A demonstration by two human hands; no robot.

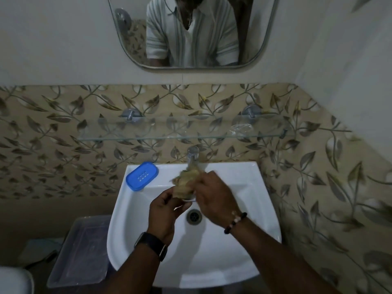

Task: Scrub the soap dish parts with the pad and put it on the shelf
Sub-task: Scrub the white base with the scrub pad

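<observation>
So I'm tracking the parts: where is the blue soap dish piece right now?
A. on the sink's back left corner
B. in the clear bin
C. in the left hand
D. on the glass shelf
A: the blue soap dish piece lies on the sink rim's back left corner, apart from both hands.

Blurred scrubbing over a white basin, with several things hidden or cut off.

The crumpled yellowish scrub pad (186,179) is smeared by motion, so its texture cannot be read. It covers most of the clear soap dish part (187,199) held below it; only a pale lower rim shows. The right hand (214,198) has blurred fingertips at the pad. The left hand (167,211) hides its own palm side. The chrome tap (192,155) has its spout behind the pad. The translucent plastic tub (82,251) beside the basin is dim, contents unreadable. The rounded wall mirror (191,32) is cut by the top edge.
</observation>
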